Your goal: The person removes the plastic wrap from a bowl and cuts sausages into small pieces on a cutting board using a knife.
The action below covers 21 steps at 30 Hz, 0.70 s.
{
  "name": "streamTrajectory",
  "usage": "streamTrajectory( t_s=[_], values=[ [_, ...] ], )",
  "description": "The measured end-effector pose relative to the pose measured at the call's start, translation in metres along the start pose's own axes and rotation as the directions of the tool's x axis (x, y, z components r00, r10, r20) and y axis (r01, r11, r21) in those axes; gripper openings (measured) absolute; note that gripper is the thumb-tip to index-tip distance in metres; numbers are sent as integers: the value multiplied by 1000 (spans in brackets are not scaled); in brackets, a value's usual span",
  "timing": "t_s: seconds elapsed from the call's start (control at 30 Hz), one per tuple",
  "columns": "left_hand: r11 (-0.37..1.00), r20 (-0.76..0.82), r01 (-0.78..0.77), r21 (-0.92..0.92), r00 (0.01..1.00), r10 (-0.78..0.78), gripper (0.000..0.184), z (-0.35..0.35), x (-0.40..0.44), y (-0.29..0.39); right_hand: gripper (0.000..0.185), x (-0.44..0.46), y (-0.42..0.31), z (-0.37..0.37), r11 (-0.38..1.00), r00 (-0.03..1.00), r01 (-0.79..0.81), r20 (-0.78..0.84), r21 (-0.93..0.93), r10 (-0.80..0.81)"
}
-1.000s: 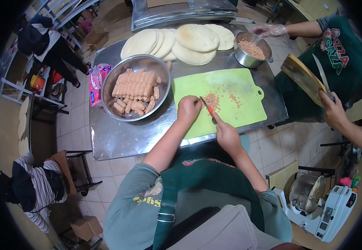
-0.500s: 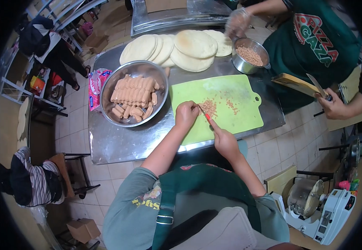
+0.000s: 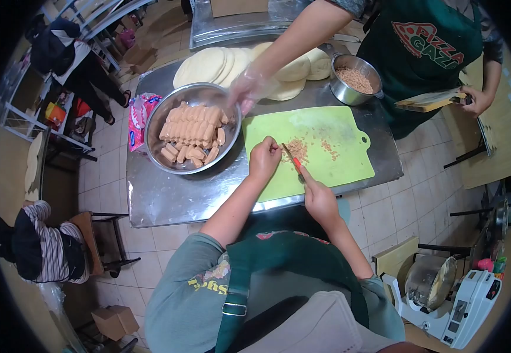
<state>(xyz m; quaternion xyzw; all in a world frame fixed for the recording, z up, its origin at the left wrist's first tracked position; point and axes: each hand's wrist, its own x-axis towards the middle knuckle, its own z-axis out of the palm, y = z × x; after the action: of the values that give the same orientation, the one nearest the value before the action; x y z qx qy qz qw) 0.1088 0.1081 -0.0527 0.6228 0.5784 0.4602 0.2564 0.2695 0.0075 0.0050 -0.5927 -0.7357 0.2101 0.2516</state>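
My right hand (image 3: 320, 202) grips a knife (image 3: 297, 162) with a red handle, its blade angled down onto the green cutting board (image 3: 340, 126). Beside the blade, my left hand (image 3: 265, 159) rests on the board with its fingers pinched together; whatever they hold is hidden. Small chopped sausage bits (image 3: 295, 149) lie around the knife tip, with a few more scattered to the right. Left of the board stands a metal bowl (image 3: 153, 154) with stacked sausages (image 3: 190, 126) and shorter pieces in it.
A co-worker's gloved hand (image 3: 246, 89) reaches across to the bowl's right rim; their other hand holds a wooden board (image 3: 429, 102). Round flatbreads (image 3: 201, 66) lie at the table's back. A metal pot (image 3: 346, 93) holds chopped bits. A pink package (image 3: 139, 117) sits left.
The co-worker's gloved hand has moved left from beside the pot to the bowl, and their wooden board has turned flatter. My hands stay at nearly the same spot, still holding the knife.
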Motion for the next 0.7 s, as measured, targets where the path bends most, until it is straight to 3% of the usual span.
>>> streamTrajectory(
  t_s=[0.47,0.57,0.7],
  values=[
    [1000,22,-9,-17,1000,9,16,-3,-1,-2,45,6,7,19,999,998,45,-40,-5,-45],
    [995,51,15,-100,999,-10,23,-4,-3,-2,45,6,4,17,999,998,53,-41,-6,-53],
    [999,101,-37,0,994,37,32,-7,-3,2,44,6,2,17,997,995,75,-69,18,-73]
  ],
)
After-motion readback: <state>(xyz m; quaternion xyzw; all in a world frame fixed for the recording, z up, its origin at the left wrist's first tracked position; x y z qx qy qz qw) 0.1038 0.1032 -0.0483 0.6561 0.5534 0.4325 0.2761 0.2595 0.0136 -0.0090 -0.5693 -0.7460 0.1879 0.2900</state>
